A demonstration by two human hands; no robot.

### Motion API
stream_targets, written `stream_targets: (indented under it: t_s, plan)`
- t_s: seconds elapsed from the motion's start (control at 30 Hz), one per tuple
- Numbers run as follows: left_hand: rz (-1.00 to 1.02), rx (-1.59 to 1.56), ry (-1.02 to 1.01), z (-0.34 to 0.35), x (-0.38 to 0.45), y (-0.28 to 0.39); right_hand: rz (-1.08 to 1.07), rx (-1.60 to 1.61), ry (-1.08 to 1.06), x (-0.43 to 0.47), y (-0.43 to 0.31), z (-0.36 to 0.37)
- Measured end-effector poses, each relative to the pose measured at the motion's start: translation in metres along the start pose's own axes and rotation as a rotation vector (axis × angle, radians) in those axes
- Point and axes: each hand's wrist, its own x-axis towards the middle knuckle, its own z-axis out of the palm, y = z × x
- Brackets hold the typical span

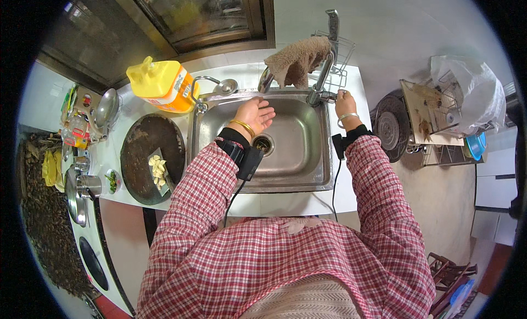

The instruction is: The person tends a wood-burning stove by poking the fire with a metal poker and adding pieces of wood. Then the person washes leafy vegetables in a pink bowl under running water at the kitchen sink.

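Note:
My left hand (256, 115) is held palm up over the left side of the stainless steel sink (296, 162), below the spout tip. Its fingers are apart and it holds nothing. At the sink's right rear corner, my right hand (346, 104) grips the side handle (329, 97) of the chrome faucet (317, 92). A brown towel (299, 57) hangs over the spout and hides its middle. I cannot make out any water stream. The drain (262, 144) shows just beyond my left wrist.
Left of the sink, a round chopping board (140, 154) bears a cleaver (166, 187) with peeled garlic cloves (157, 169). Behind stands a yellow jug (158, 82). A small bowl (112, 181) holds green pieces. A wire rack (346, 51) is behind the faucet, and a loaded shelf (436, 138) stands right.

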Motion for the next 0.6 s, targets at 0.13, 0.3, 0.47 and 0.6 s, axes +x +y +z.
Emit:
stream_targets:
  t_s: [0.13,0.3,0.47,0.6]
  plan:
    - [-0.023,-0.167,0.006,0.006,0.018,-0.005,-0.171,-0.153,-0.05,0.017,0.03,0.007]
    - [0.002,-0.232,-0.022,0.002,0.043,-0.013,0.423,0.412,-0.089,-0.012,-0.007,0.007]
    - [-0.101,-0.623,-0.93,-0.012,0.054,-0.038,0.578,1.337,-0.708,-0.096,-0.129,0.041]
    - [0.122,-0.907,-0.48,-0.015,0.038,-0.053,0.411,1.322,-0.642,-0.114,-0.193,0.08]
